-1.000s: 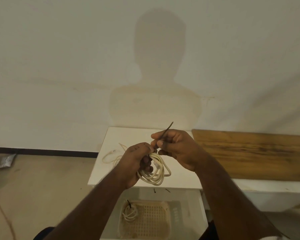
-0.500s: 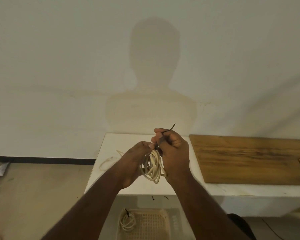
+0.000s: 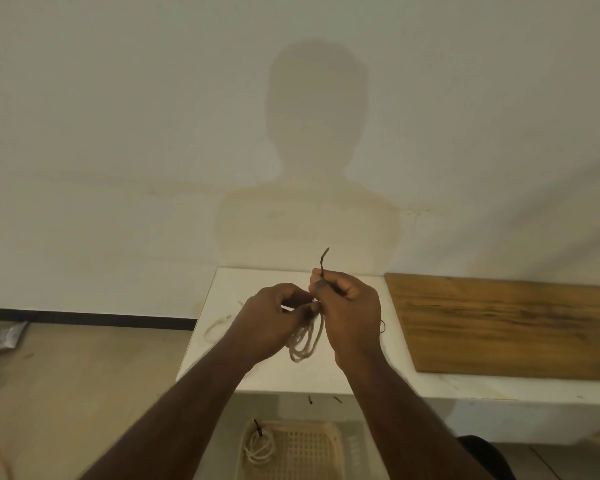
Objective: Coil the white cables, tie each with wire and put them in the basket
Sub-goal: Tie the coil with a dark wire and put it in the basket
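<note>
White cable coil point(image 3: 305, 341) hanging between both hands, right hand point(image 3: 349, 306) pinching wire point(image 3: 323, 260)

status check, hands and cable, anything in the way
Left hand grips white coil. Right hand pinches dark wire at its top. One tied coil in basket. Nothing in the way.

Plain off-white wall point(image 3: 118, 133), a person's shadow point(image 3: 312, 150) cast at its centre. Dark skirting strip point(image 3: 84, 318) meets a beige floor point(image 3: 66, 393) on the left. White bench point(image 3: 291, 379) against the wall; wooden board point(image 3: 499, 323) lies on its right part.
</note>
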